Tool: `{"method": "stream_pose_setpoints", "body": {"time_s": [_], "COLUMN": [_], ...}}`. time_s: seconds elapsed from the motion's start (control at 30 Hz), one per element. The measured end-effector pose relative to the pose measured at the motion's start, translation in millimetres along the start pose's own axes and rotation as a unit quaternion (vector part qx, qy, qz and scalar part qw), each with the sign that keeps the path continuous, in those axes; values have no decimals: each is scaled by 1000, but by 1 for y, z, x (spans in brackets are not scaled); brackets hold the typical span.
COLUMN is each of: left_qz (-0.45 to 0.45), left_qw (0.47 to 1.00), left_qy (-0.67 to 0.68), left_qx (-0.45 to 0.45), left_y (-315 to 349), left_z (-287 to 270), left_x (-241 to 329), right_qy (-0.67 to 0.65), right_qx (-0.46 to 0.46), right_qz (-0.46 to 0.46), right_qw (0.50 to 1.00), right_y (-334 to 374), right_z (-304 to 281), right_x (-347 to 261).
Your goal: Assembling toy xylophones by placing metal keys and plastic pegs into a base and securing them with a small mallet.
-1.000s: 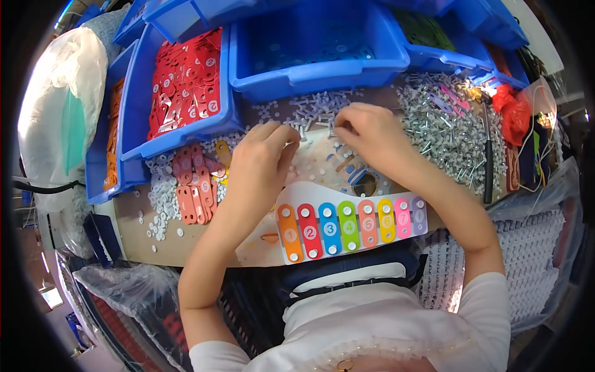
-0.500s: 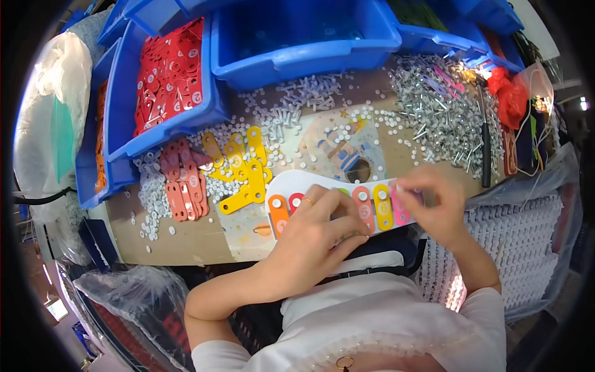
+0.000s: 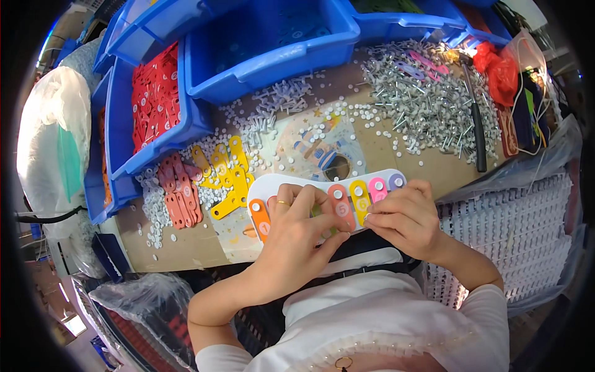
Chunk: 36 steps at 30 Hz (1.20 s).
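Both hands are pressing on the white toy xylophone (image 3: 322, 186) at the table's near edge; the left hand (image 3: 297, 232) is lying flat over its middle bars; the right hand (image 3: 403, 217) is pinching near the yellow bar (image 3: 359, 199); six coloured bars are showing seated, spare yellow bars (image 3: 226, 173) are lying loose

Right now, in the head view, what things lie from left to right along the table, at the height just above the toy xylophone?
Red bars → yellow bars → picture card with a round hole → pile of metal pins → black-handled tool.
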<state>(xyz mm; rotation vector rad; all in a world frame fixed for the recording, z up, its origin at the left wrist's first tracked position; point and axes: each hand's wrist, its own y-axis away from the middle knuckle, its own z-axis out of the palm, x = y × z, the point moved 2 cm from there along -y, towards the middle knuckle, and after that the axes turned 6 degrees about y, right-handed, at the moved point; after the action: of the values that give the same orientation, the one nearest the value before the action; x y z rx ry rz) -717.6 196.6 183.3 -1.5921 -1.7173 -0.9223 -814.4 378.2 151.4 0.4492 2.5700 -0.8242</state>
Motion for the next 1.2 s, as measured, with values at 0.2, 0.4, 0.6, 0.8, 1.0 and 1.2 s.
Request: {"method": "stream_pose_setpoints", "body": {"time_s": [0.2,0.4,0.6,0.8,1.0,1.2], "left_qz": [-34,31,22,52,72,66], "left_qw": [999,997,995,987,958,953], "left_qy": [-25,-67,-96,-46,-182,-204], "left_qx": [-30,3,-22,142,211,215], "left_y": [-6,-19,-23,-3,-22,-27], "left_z": [-3,0,10,-44,-81,-71], "left_x": [2,-6,-11,-23,-95,-107], "right_qy": [-8,221,209,54,18,77], "right_qx": [-14,-35,-83,-90,-123,-117], "right_qz": [-11,-106,-69,-3,-97,-91], "right_qw": [1000,969,972,994,988,986], "right_y": [4,12,7,-61,-148,-174], "right_z": [1,-8,-3,7,71,115], "right_x": [4,-27,-28,-8,10,14]}}
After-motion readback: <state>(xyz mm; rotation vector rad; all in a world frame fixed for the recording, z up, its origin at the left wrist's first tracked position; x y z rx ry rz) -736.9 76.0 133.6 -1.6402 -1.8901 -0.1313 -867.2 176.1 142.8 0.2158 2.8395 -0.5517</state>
